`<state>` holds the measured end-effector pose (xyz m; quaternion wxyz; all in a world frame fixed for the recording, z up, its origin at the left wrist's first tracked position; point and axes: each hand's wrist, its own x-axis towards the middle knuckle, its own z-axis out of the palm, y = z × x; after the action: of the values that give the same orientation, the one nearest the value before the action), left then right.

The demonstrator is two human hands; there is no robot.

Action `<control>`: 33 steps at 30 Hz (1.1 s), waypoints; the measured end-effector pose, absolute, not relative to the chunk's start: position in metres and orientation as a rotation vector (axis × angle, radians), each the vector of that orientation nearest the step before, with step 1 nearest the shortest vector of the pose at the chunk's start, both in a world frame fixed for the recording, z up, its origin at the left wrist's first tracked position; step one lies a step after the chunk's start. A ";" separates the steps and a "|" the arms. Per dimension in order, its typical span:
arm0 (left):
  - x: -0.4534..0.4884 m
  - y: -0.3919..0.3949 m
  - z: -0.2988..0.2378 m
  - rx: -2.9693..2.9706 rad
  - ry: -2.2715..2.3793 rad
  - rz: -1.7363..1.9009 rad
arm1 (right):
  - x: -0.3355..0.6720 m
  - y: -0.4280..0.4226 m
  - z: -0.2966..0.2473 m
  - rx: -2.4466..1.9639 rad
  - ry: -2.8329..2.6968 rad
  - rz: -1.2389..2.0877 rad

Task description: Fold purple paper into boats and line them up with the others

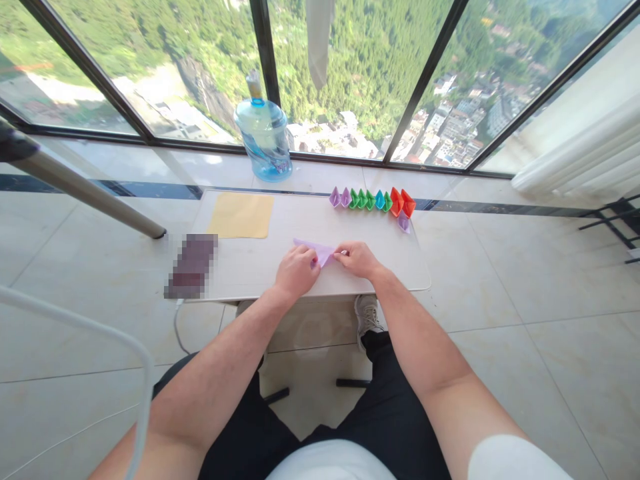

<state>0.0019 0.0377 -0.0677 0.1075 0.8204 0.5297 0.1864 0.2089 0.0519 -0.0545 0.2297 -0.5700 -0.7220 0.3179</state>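
Observation:
A purple sheet of origami paper (324, 253), partly folded into a pointed shape, lies on the white low table (250, 267) between my hands. My left hand (299, 270) rests over its left side with curled fingers gripping the paper, covering part of it. At the right corner, my right hand (355, 258) pinches the paper between thumb and fingers. Beyond my hands, along the table's far edge, runs a row of folded paper boats: purple ones (340, 197), green ones (363, 199), a blue one (381, 200) and red ones (403, 202). Another purple boat (403, 222) sits in front of the red ones.
A yellow paper sheet (241, 215) lies at the table's back left. Near the left edge is a blurred-out dark device (193, 267) with a cable (176, 327). A large blue water bottle (265, 140) stands by the window; a pole (100, 180) slants in from the left.

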 end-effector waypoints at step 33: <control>0.002 0.029 -0.060 2.494 1.511 0.441 | 0.171 0.065 -0.046 -2.183 -1.842 0.725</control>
<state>0.0023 0.0287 -0.0599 0.0958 0.8417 0.5101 0.1488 0.1708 0.0650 -0.0462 0.0972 -0.7373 -0.6221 0.2448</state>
